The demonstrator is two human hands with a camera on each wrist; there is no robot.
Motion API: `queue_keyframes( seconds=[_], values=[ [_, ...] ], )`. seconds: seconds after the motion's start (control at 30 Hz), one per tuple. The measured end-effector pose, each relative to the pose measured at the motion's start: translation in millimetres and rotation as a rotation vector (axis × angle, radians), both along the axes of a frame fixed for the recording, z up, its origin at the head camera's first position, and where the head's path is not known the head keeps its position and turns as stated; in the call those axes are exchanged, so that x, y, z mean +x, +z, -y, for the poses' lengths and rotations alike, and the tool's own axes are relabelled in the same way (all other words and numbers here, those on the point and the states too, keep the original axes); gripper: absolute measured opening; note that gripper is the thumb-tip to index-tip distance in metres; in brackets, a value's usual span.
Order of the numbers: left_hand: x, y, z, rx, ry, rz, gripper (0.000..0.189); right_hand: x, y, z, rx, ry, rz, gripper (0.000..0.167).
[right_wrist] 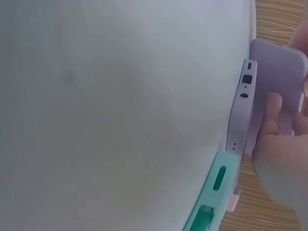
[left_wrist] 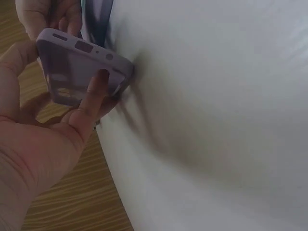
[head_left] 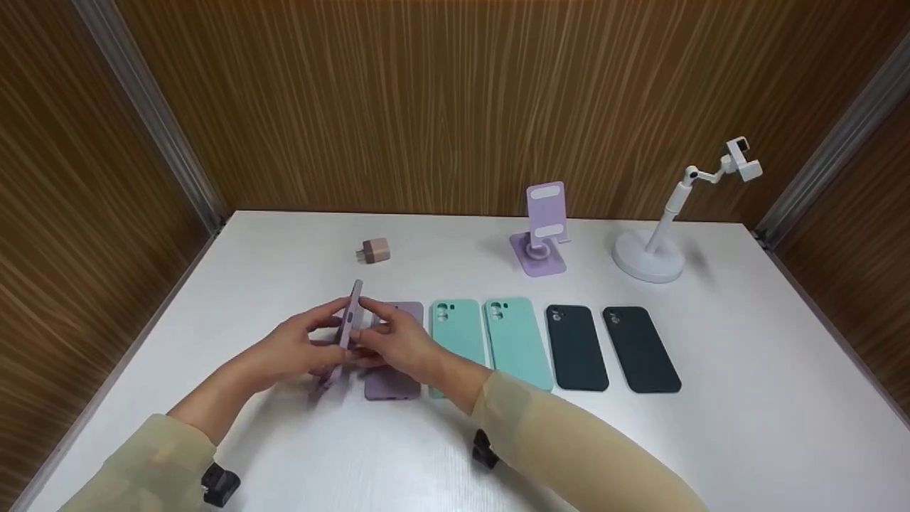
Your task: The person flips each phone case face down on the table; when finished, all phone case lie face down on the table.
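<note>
A light purple phone case (head_left: 349, 320) stands raised on its edge over the table, between both hands. My left hand (head_left: 284, 348) grips it by its sides; the left wrist view shows the case's (left_wrist: 67, 67) hollow inner side, with cutouts along its end and the thumb reaching across the opening. My right hand (head_left: 409, 346) holds the same case from the other side, and in the right wrist view its thumb lies on the case's flat back (right_wrist: 279, 67). Just beneath the right hand, a second purple phone case (head_left: 393, 385) lies on the table, partly covered.
To the right lie two mint phone cases (head_left: 520, 341) and two black ones (head_left: 577, 348) in a row. Behind them stand a purple phone stand (head_left: 546, 213) and a white stand with a jointed arm (head_left: 648, 256). A small pink charger plug (head_left: 377, 250) sits farther back.
</note>
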State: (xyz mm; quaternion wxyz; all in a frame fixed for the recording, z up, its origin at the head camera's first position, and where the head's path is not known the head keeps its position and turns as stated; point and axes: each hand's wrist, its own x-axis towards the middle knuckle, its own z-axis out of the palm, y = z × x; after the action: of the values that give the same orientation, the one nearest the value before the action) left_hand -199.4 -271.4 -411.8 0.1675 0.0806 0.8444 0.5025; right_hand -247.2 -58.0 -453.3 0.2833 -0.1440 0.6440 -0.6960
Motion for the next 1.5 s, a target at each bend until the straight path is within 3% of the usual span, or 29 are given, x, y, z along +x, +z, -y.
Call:
queue_keyframes(
  seconds=[0.2,0.47,1.0,1.17,1.5],
  values=[
    [-0.6,0.9,0.1,0.074,0.043,0.034,0.085,0.7,0.6,-1,-0.025,0.038,0.041,0.064],
    [-1.2,0.7,-5.0,0.131,0.142,0.039,0.081,1.0,1.6,-1,-0.013,0.054,0.017,0.064],
    [1.1,12.8,-8.8,0.351,0.22,0.028,0.077,-1.1,2.8,-5,0.088,-0.061,-0.027,0.07],
    [-0.7,7.0,-4.5,0.307,0.256,0.001,0.074,-2.0,2.7,-6,0.143,-0.105,-0.051,0.071],
    [-6.5,-16.3,13.6,0.132,0.336,-0.027,0.066,-4.3,3.1,-2,0.211,-0.143,-0.115,0.076]
  ],
)
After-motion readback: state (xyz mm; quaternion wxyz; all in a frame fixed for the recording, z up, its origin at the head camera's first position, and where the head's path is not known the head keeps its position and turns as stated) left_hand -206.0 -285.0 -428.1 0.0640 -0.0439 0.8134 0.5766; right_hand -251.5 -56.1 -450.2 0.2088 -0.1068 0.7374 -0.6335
